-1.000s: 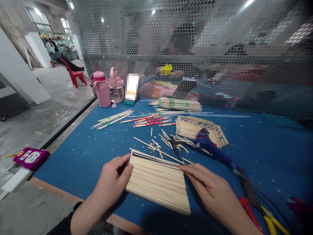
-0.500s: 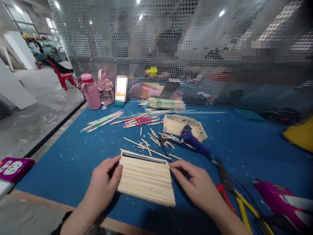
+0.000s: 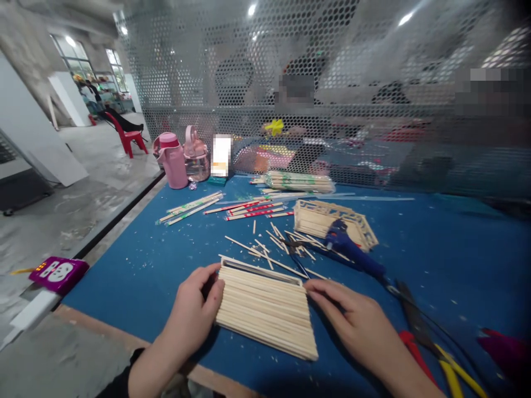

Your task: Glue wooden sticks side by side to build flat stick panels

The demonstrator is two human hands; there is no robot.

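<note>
The stick panel [image 3: 265, 309] is pinched at opposite upper corners by lightly closed fingers of the left hand [image 3: 197, 304] and right hand [image 3: 352, 315], presumably for steadiness.

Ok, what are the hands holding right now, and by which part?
The panel of wooden sticks: left hand at its left edge, near the top; right hand at its upper right corner.

Pretty dim overall; ceiling lights are blown out beyond the grip, soft shadow is cast on the desk [image 3: 136, 276] nearer, edges look kinda stretched.
</note>
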